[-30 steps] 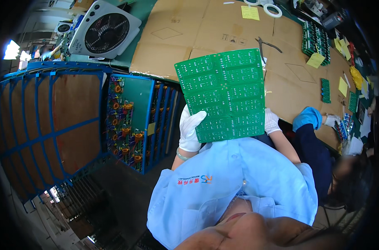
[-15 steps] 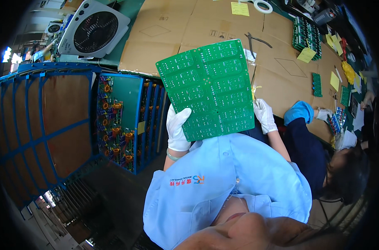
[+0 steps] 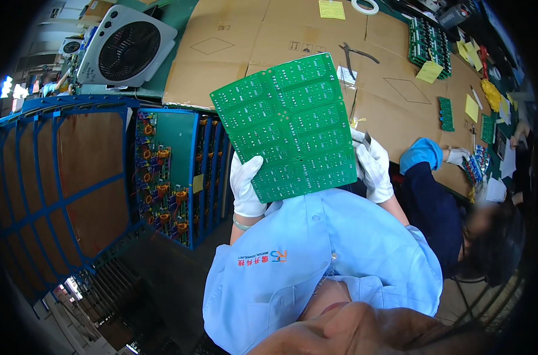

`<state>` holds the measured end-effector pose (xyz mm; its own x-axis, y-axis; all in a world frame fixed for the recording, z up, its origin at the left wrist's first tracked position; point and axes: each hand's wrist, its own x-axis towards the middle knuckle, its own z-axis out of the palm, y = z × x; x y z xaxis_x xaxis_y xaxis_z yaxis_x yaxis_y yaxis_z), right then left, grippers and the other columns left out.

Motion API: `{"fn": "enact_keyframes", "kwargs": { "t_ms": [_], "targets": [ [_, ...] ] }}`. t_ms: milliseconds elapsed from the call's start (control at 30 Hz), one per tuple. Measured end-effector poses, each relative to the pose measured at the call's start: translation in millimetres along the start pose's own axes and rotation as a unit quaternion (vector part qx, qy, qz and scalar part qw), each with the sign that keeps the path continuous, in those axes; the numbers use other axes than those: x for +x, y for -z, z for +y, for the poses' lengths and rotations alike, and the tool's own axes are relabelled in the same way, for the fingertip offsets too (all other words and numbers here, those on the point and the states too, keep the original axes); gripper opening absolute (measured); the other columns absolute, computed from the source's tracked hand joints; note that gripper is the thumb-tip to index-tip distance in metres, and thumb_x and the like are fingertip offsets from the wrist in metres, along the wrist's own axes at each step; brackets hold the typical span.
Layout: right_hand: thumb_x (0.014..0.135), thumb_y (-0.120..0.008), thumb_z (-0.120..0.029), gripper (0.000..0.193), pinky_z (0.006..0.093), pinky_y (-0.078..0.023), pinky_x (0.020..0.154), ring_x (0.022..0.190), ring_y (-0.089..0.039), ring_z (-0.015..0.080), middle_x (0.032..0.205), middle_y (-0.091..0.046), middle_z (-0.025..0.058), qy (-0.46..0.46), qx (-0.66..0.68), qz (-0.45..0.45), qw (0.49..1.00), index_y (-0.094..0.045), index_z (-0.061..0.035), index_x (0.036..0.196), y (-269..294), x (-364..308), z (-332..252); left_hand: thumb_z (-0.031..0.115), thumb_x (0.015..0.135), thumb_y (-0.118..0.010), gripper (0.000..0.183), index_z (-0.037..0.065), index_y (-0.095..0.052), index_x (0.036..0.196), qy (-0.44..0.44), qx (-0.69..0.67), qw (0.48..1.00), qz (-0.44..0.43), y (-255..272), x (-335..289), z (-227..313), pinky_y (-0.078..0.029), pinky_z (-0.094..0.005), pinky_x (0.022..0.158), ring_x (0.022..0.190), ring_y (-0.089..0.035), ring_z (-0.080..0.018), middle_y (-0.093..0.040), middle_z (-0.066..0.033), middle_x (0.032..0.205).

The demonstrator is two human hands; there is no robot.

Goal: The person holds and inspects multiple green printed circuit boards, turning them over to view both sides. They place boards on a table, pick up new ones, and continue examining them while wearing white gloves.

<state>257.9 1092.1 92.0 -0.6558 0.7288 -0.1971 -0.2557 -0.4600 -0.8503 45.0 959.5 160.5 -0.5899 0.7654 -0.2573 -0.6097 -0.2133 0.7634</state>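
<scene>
My left hand (image 3: 246,186), in a white glove, grips the lower left edge of a large green circuit board panel (image 3: 289,127), thumb on its face. The panel is held up tilted in front of my chest, with rows of small solder points showing. At its right edge is my right hand (image 3: 373,168), also gloved, with its fingers closed. A thin dark tool (image 3: 367,139) sticks up from those fingers; its exact kind is unclear. The panel's edge partly hides the fingertips.
Cardboard (image 3: 239,59) covers the bench, bearing pliers (image 3: 356,59), a tape roll (image 3: 365,6), yellow notes and a stack of boards (image 3: 429,47). A fan (image 3: 128,47) stands at far left. Below it is a blue rack (image 3: 61,177) with boards. Another person's blue sleeve (image 3: 421,155) is close at right.
My right hand has risen and turned beside the panel's right edge, and the thin dark tool now shows in it. The panel, still in my left hand, appears slightly farther left.
</scene>
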Motion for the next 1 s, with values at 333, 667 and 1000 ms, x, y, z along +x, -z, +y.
{"fn": "enact_keyframes", "kwargs": {
  "t_ms": [333,667,1000],
  "targets": [
    [0.095,-0.058,-0.025,0.048,0.0199,-0.047,0.064,0.078,-0.062,0.0096,0.102,-0.067,0.0096,-0.008,0.005,0.027,1.000,-0.051,0.0102,0.127,-29,-19,-21,0.006,0.087,-0.051,0.046,-0.001,-0.044,0.132,0.022,-0.001,1.000,0.018,0,-9,7,-0.054,-0.0343,0.087,0.101,-0.064,-0.0228,-0.060,-0.0152,0.119],
    [0.093,-0.059,-0.015,0.043,0.0144,-0.036,0.046,0.057,-0.049,-0.0001,0.107,-0.067,0.0069,-0.087,-0.030,0.006,0.996,-0.052,0.0063,0.130,-27,-24,-37,0.010,0.090,-0.050,0.042,-0.001,-0.045,0.130,0.028,0.032,0.998,0.038,-12,-7,9,-0.054,-0.0330,0.085,0.099,-0.064,-0.0212,-0.061,-0.0139,0.117],
    [0.095,-0.057,-0.013,0.044,0.0151,-0.036,0.049,0.061,-0.049,0.0001,0.109,-0.066,0.0049,-0.041,-0.026,-0.030,0.998,-0.050,0.0054,0.134,-21,-29,-37,0.014,0.095,-0.047,0.036,0.000,-0.050,0.127,0.049,0.058,0.996,0.039,-9,-11,6,-0.056,-0.0350,0.084,0.099,-0.066,-0.0219,-0.063,-0.0143,0.115]
  ]
}}
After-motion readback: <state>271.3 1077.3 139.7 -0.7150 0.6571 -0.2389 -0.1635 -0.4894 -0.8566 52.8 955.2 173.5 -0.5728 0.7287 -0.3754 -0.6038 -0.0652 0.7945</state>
